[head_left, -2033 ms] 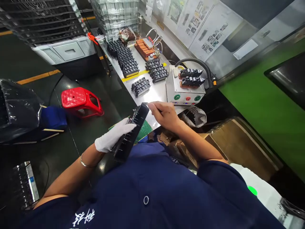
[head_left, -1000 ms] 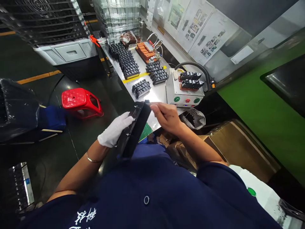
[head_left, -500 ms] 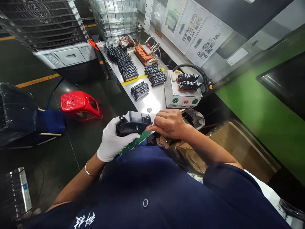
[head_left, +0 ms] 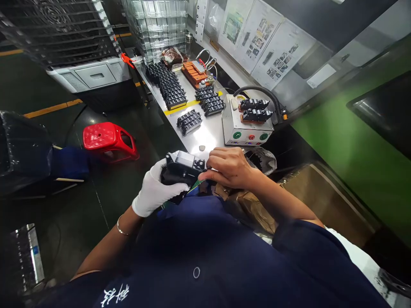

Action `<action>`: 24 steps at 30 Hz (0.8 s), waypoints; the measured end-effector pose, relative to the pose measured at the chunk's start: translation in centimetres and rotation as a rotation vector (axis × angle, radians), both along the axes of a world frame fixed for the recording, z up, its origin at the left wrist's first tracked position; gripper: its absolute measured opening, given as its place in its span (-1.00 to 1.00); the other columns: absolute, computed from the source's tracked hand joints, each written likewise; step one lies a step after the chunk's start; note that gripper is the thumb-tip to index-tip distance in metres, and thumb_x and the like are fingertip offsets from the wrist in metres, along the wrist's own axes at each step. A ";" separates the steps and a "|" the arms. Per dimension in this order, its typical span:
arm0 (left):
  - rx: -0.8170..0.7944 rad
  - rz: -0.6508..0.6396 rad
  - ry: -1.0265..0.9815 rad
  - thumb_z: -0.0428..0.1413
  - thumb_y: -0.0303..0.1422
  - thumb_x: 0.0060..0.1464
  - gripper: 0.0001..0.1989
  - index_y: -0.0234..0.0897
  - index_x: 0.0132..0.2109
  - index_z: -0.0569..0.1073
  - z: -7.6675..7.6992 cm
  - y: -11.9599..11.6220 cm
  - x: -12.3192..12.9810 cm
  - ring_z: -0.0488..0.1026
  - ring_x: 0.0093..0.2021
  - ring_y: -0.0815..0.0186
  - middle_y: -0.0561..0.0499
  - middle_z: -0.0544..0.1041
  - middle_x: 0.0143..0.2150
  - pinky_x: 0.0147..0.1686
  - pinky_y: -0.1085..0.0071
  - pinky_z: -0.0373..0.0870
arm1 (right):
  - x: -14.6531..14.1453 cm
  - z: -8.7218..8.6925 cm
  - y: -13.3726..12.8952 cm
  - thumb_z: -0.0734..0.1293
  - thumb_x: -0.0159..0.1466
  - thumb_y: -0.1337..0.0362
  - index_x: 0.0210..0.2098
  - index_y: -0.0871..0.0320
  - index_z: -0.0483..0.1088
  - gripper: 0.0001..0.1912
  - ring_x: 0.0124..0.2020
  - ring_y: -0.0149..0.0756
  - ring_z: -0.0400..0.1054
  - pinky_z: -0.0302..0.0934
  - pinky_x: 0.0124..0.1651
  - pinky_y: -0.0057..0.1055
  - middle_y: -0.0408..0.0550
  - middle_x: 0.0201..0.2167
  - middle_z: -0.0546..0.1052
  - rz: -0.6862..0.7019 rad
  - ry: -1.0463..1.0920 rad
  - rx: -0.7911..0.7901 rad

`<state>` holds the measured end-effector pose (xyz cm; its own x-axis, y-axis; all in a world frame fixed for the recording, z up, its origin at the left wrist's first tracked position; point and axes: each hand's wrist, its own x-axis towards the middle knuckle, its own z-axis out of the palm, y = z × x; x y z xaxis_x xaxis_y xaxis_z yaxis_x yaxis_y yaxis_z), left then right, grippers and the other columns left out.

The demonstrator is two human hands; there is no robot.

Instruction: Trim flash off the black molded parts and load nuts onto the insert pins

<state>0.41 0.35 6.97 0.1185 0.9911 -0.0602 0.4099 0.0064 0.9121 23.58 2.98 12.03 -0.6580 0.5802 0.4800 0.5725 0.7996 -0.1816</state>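
My left hand, in a white glove, grips a black plastic part by its left end, thumb along the near side. The part is tilted in front of my chest. My bare right hand is closed at the part's right end, fingers curled and thumb against its edge; whether a small tool or a bit of the part is in the pinch is hidden. Just beyond, on the metal table, lies a small flat grey piece. Similar black parts stand in a group farther up the table.
A control box with buttons carries two black parts on its top. More black parts and an orange fixture stand at the back. Right of my hands is a plastic bag; a red stool is at the left.
The black part has turned in my left hand, showing more of its near side and lower edge. My right hand has stayed at its right end with the thumb shifted slightly.
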 end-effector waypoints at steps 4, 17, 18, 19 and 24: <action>-0.067 -0.039 -0.113 0.34 -0.14 -0.28 -0.31 -0.28 0.05 0.42 0.4 0.1 0.4 0.52 -0.08 0.08 -0.02 0.61 -0.14 0.01 0.19 0.45 | 0.0 -0.4 -0.1 0.20 0.36 -0.08 -0.64 0.15 0.17 -0.43 -0.60 -0.47 0.04 -0.15 -0.49 -0.42 -0.22 -0.69 0.18 0.021 0.012 -0.045; 0.177 -0.005 0.007 0.35 -0.12 -0.11 -0.52 -0.19 -0.06 0.46 -1.1 -0.6 -1.8 0.51 -0.14 0.20 0.00 0.55 -0.13 -0.07 0.25 0.45 | -0.3 -1.7 -1.2 0.14 0.43 0.25 -0.43 0.19 0.38 -0.66 -0.53 -0.47 0.16 0.06 -0.42 -0.47 -0.17 -0.58 0.37 -0.052 0.240 -0.239; 0.192 -0.043 0.002 0.34 -0.15 -0.09 -0.54 -0.18 -0.05 0.47 -0.9 -0.6 -1.9 0.51 -0.13 0.20 -0.01 0.55 -0.11 -0.07 0.25 0.45 | -0.3 -1.8 -1.2 0.15 0.43 0.24 -0.43 0.19 0.38 -0.66 -0.53 -0.47 0.17 0.06 -0.42 -0.47 -0.16 -0.59 0.37 -0.041 0.233 -0.231; 0.205 -0.071 0.001 0.34 -0.18 -0.07 -0.55 -0.18 -0.04 0.47 -0.8 -0.6 -2.0 0.52 -0.13 0.20 -0.02 0.55 -0.09 -0.07 0.26 0.45 | -0.4 -1.8 -1.1 0.15 0.42 0.24 -0.44 0.19 0.38 -0.65 -0.53 -0.47 0.17 0.05 -0.42 -0.47 -0.16 -0.59 0.37 -0.031 0.217 -0.226; 0.326 -0.182 0.041 0.31 -0.24 -0.03 -0.64 -0.18 -0.06 0.51 0.0 -0.7 -2.0 0.52 -0.14 0.17 -0.06 0.58 -0.11 -0.09 0.24 0.45 | -0.3 -2.7 0.0 0.14 0.42 0.17 -0.49 0.17 0.36 -0.59 -0.52 -0.45 0.16 -0.02 -0.43 -0.43 -0.15 -0.57 0.37 -0.105 0.084 -0.248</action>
<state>-1.62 -0.33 6.94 0.2981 0.9222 0.2465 0.4136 -0.3575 0.8373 23.31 3.02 9.32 -0.5516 0.7498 0.3653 0.6246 0.6616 -0.4149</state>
